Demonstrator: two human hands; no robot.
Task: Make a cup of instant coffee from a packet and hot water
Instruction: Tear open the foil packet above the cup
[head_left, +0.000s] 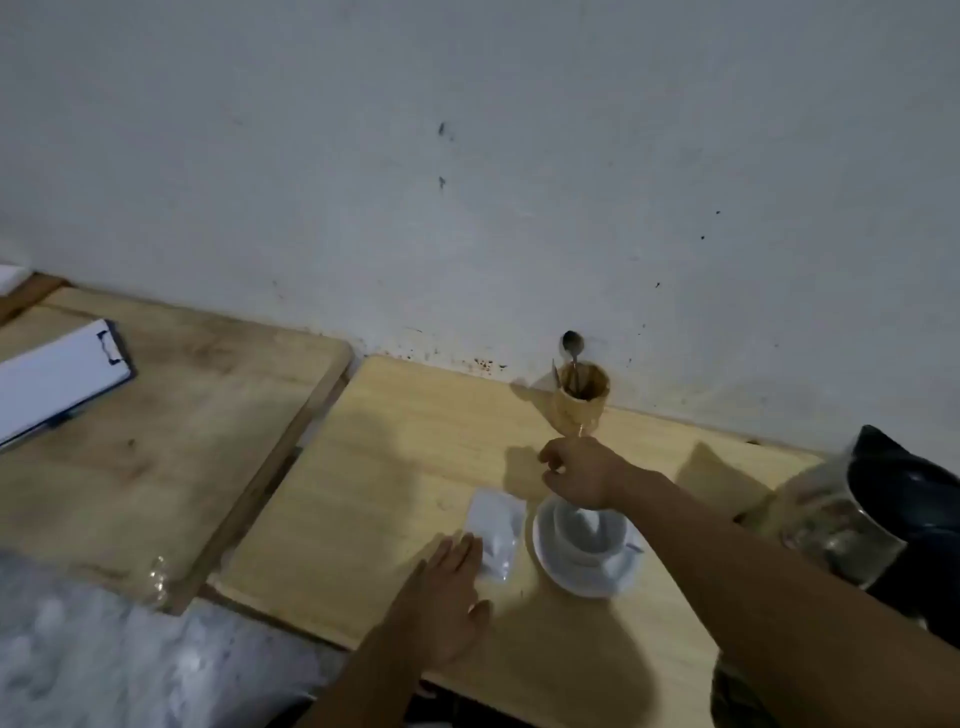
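A: Cup (587, 530), white, sits on its white saucer (582, 577) on the pale wooden bench (415, 426); take that cup as the landmark.

B: Where is the packet?

A: The white packet (494, 527) lies flat on the bench just left of the cup, its right edge close to the saucer rim.

B: And the hands?

A: The left hand (447, 597) lies palm down on the bench, nearer the viewer than the cup and to its left, fingers spread flat, the fingertips touching the near end of the packet. It pinches nothing. The right hand (582, 470) hangs over the far rim of the cup, the forearm crossing above it from the right. Its fingers are curled loosely downward; the frame is blurred, so whether that grip holds anything I cannot tell.

B: What lies beyond the cup?

A: A tan holder (579, 400) stands against the wall behind the cup, with a spoon (572, 345) sticking up out of it.

B: To the right?

A: A glass kettle (857, 519) with a dark lid stands well right of the cup, near the bench edge.

B: Anything far left?

A: A second wooden bench (171, 415) stands left of the cup's bench, carrying a clipboard (57, 379) with white paper
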